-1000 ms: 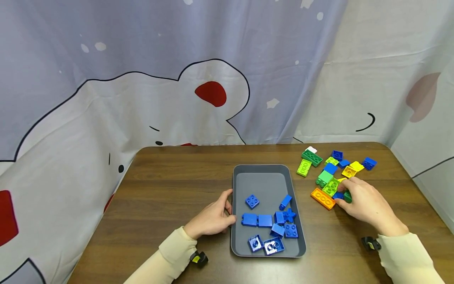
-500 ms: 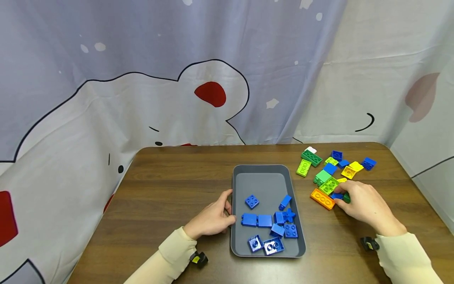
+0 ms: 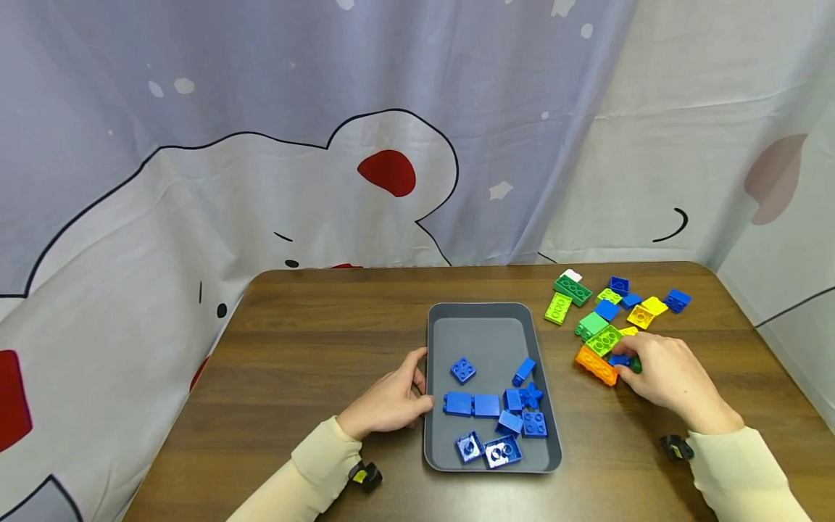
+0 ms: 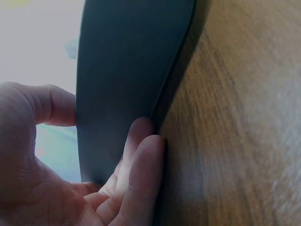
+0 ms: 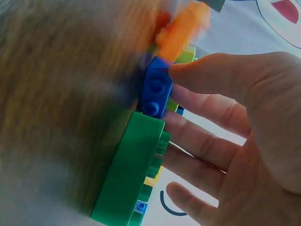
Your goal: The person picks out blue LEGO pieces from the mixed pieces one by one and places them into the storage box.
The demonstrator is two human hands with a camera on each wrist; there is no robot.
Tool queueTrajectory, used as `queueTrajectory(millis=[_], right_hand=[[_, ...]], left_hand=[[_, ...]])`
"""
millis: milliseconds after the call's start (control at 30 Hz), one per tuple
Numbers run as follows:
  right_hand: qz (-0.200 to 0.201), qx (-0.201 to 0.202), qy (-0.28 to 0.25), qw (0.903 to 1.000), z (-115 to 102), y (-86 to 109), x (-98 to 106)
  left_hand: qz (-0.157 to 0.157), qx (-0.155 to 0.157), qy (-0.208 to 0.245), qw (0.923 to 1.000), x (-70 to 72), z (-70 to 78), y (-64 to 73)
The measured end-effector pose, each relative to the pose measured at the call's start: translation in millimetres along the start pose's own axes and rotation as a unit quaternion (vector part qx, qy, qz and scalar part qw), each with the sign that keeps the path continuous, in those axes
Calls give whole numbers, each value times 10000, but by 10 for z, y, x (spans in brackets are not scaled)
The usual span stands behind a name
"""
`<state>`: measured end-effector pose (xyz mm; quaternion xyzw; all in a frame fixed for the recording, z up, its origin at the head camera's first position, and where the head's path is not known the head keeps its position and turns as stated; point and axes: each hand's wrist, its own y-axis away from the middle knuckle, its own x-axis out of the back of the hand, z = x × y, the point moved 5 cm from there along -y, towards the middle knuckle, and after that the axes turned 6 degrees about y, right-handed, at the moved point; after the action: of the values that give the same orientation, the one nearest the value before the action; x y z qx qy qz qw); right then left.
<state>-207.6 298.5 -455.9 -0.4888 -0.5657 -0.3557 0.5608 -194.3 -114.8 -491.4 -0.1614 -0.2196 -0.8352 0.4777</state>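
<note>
My left hand [image 3: 390, 397] holds the left side of a grey tray [image 3: 479, 330]. In the left wrist view the thumb hooks over the rim and the fingertips [image 4: 148, 157] lie on the outer wall, near the tabletop. At the right, my right hand [image 3: 678, 373] pinches a small blue brick [image 5: 155, 89] with its thumb on the near end; the far side of the grip is hidden. Against this brick stands an orange brick [image 3: 596, 365], tilted on the table. A dark green brick [image 5: 129, 167] lies beside the fingers, mostly covered in the head view.
Several blue bricks [image 3: 485, 406] and a blue star piece [image 3: 531, 396] lie in the tray. Beyond my right hand are lime [image 3: 603, 340], green [image 3: 591, 325], yellow [image 3: 641, 316] and more blue bricks [image 3: 677, 300]. A printed curtain [image 3: 313, 210] hangs behind the table [image 3: 326, 319].
The lime and green bricks by my right fingertips have shifted slightly left. The orange brick, flat before, has tipped up. My right hand has drawn slightly left; the left hand stays still.
</note>
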Motion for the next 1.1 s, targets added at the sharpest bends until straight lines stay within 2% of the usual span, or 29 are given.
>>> queueTrajectory(millis=[167, 600, 867, 1000, 1100], right_hand=[[-77, -60, 32, 9999, -6, 4, -8], [70, -47, 189, 9998, -14, 8, -23], [297, -139, 124, 9994, -63, 24, 108], [269, -190, -23, 9995, -143, 26, 163], [327, -71, -205, 9992, -245, 30, 205]], left_hand=[[-3, 4, -18, 10000, -2, -9, -6], [-8, -6, -1, 10000, 1, -12, 1], [2, -5, 1, 10000, 7, 4, 7], [15, -36, -17, 10000, 6, 2, 4], [15, -37, -24, 10000, 0, -5, 1]])
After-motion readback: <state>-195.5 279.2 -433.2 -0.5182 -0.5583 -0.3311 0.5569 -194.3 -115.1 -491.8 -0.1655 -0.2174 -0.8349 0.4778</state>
